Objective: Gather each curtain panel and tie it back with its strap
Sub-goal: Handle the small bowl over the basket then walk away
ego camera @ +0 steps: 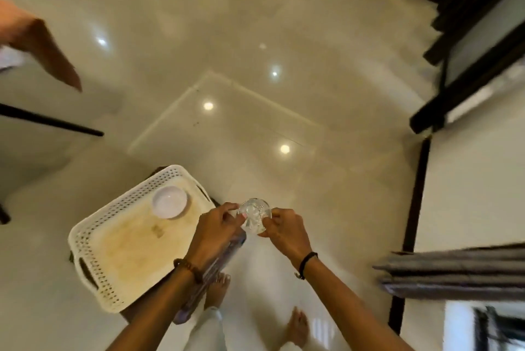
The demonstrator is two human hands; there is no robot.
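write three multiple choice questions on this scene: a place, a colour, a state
1. Where is the white bowl? A on the floor; B in the tray; C on a chair
2. What colour is the curtain? A grey; B red; C green
3. How is the clear glass object held? A by neither hand; B by one hand; C pinched by left hand and right hand
Answers: 1 B, it sits inside the tray; 2 A, its folds are grey; 3 C, fingers of both hands pinch it.
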